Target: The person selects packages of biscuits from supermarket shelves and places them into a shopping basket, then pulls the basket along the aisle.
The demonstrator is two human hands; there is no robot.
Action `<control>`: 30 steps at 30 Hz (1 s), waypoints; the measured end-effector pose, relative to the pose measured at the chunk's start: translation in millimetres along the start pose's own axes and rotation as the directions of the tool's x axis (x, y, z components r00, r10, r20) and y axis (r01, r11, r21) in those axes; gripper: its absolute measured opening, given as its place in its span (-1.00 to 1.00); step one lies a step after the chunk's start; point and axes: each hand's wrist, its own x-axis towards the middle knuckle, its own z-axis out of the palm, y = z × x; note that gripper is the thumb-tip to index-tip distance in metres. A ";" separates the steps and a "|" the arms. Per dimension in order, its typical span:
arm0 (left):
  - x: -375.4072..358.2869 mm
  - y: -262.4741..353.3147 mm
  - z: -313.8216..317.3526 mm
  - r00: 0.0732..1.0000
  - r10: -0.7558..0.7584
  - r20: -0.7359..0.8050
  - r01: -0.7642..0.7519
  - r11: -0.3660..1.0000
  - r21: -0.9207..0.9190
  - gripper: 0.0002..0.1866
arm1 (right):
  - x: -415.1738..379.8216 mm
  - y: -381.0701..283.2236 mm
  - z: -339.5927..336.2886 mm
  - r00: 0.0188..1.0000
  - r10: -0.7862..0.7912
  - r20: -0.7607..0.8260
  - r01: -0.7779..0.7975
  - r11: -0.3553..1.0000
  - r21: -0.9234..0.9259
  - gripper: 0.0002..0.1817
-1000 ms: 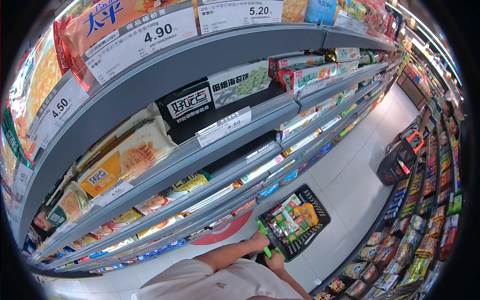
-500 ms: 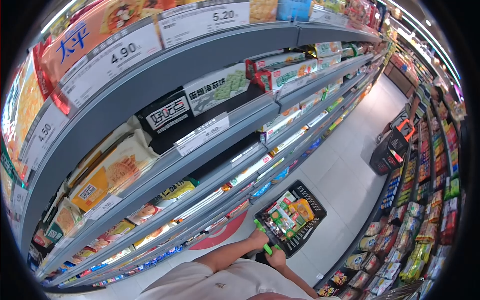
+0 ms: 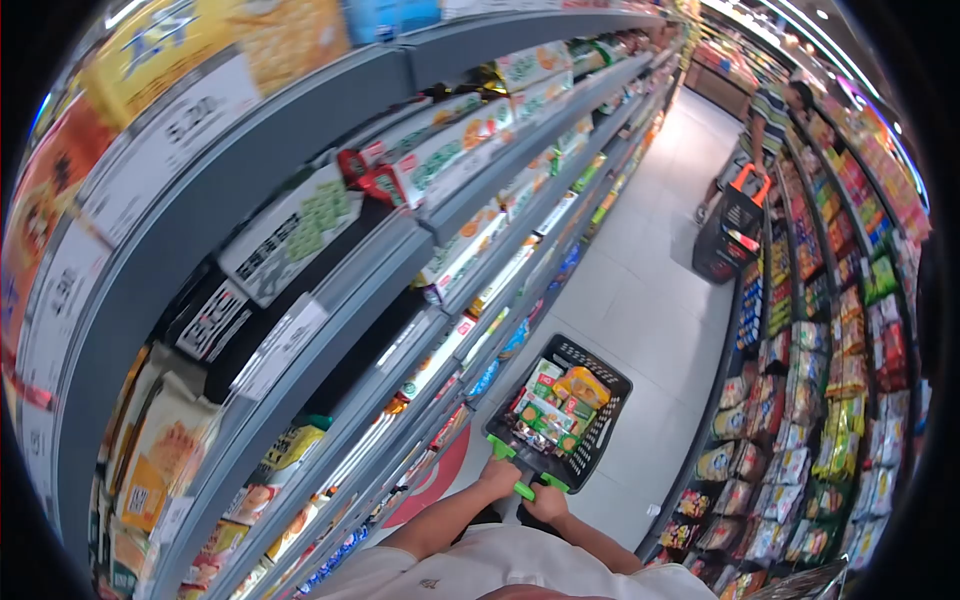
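Both of my arms reach down to a black shopping basket cart (image 3: 609,425) in the aisle. My left hand (image 3: 499,479) is wrapped round its green handle (image 3: 500,447) on the left side. A little to the right, my right hand (image 3: 546,503) is closed on the same handle; some of its fingers are hidden beneath. Inside the basket lie several packaged goods (image 3: 548,415), mostly green, white and red, with a yellow package (image 3: 582,386) toward the far side.
Tall shelving (image 3: 380,268) with biscuit packs and price labels runs close along the left. Shelves of snack bags (image 3: 790,400) line the right. Farther up the aisle, a person in a striped shirt (image 3: 768,115) is by a black basket with an orange handle (image 3: 727,235).
My view has turned to the right, so the shelves, the basket cart and the other person appear farther left. Both hands keep their hold on the handle.
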 end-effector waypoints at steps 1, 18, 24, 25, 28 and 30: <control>2.4 -1.9 1.6 1.000 0.023 0.011 -0.023 1.000 0.006 -0.86 | 2.5 4.8 2.9 1.000 -0.019 0.020 0.019 1.000 0.001 -0.67; 139.2 -17.1 -57.1 1.000 0.010 -0.024 -0.008 0.994 0.108 -0.85 | 104.2 73.2 -78.7 0.999 0.019 0.049 -0.022 0.998 0.067 -0.62; 202.2 -7.5 -83.3 0.999 -0.027 -0.033 0.031 0.991 0.128 -0.89 | 143.6 113.8 -123.3 0.998 -0.013 0.054 0.006 0.993 0.121 -0.63; 212.4 -7.3 -88.2 0.999 -0.044 -0.030 0.047 0.991 0.122 -0.89 | 150.1 119.4 -130.6 0.999 -0.023 0.031 0.019 0.991 0.132 -0.63; 240.5 -5.9 -109.4 0.998 -0.019 -0.064 0.025 0.996 0.089 -0.89 | 169.8 137.5 -154.7 0.997 -0.007 0.076 -0.002 0.994 0.110 -0.58; 257.9 -1.0 -125.0 0.997 -0.009 -0.070 0.013 0.998 0.064 -0.90 | 181.0 147.9 -169.3 0.998 -0.015 0.069 0.007 0.993 0.117 -0.58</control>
